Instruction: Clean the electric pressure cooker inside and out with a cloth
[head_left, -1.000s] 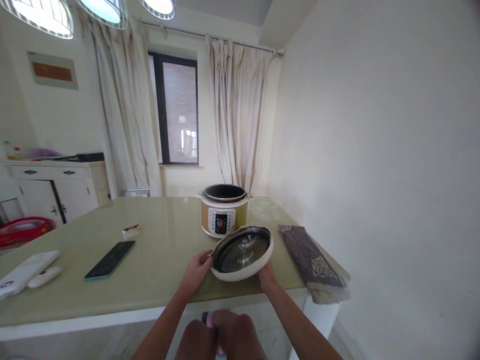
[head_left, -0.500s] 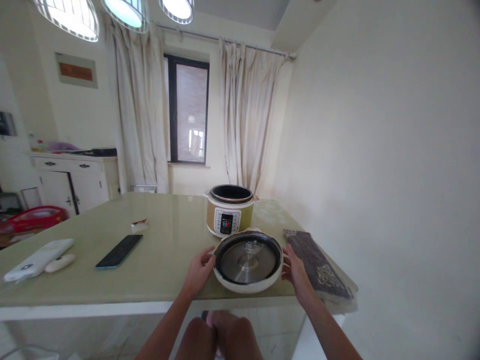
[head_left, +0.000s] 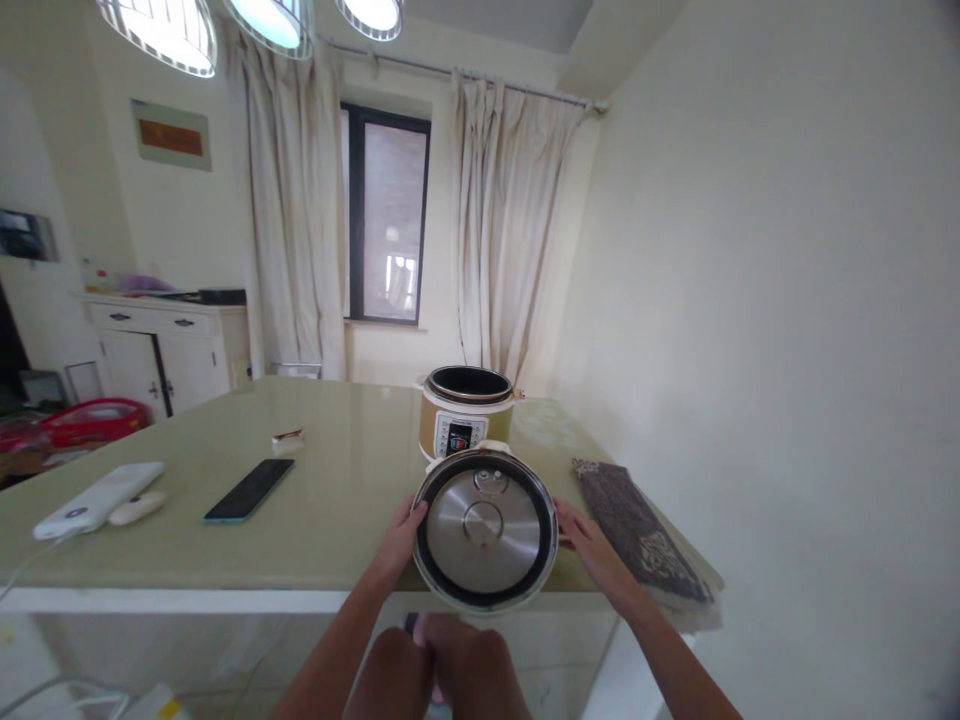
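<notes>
Left grip (head_left: 397,545) and right grip (head_left: 591,545) grasping a round lid (head_left: 480,565) by opposite edges, lower centre of frame, open cooker (head_left: 466,412) behind on the desk (head_left: 345,490)

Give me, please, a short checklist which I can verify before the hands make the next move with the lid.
1. Left hand on the lid rim: ok.
2. Right hand on the opposite side: ok.
3. Cooker uncovered on top: ok.
4. Phone apart from lid: ok.
5. Black ring fully seated in lid: cannot tell.
6. Lid supported by the table: cannot tell.
</notes>
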